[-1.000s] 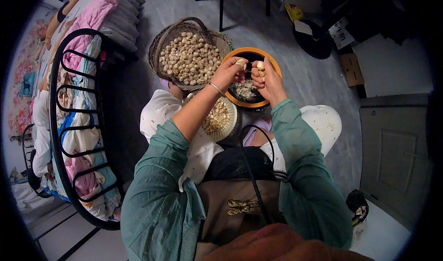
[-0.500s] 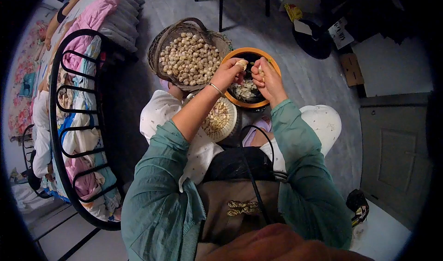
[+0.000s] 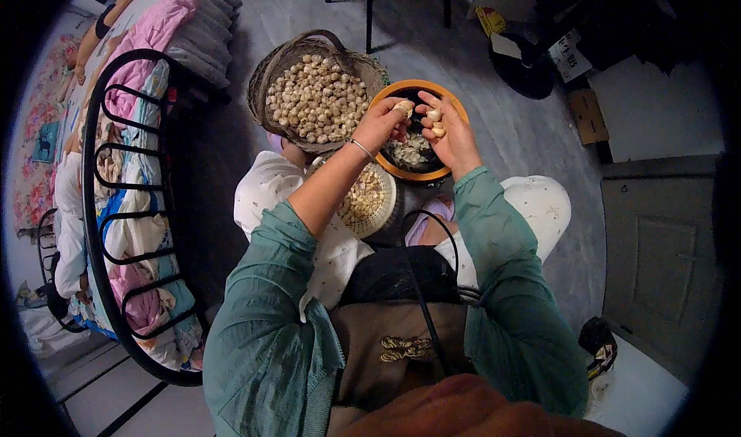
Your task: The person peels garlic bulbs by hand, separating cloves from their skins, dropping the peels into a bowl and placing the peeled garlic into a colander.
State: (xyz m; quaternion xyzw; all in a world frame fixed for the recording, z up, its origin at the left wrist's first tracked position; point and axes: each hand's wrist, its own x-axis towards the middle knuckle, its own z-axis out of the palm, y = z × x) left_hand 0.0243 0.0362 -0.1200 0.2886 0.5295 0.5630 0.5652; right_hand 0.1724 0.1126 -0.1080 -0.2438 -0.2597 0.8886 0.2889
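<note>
My left hand (image 3: 378, 125) pinches a pale garlic piece (image 3: 404, 107) between thumb and fingertips. Several garlic cloves (image 3: 436, 122) rest in the curled fingers of my right hand (image 3: 455, 138), whose index finger and thumb are parted. Both hands are over an orange-rimmed dark tub (image 3: 463, 106), which has papery garlic skins (image 3: 411, 153) inside. Beside it on the left, a woven basket (image 3: 257, 89) is full of whole garlic bulbs (image 3: 316, 97). Under my left forearm, a pale plastic strainer basket (image 3: 391, 205) contains loose cloves (image 3: 365, 198), partly covered by the arm.
To the left stands a bed with a black metal frame (image 3: 93, 205) and heaped bedding. A dark chair (image 3: 369, 12) is beyond the tub. At the right are a cardboard box (image 3: 588, 116) and a grey door (image 3: 660, 244). A black cable (image 3: 421, 282) hangs before my body.
The fingers of my right hand have loosened and spread, so the cloves in it now show. My left hand stays nearly still with its garlic piece.
</note>
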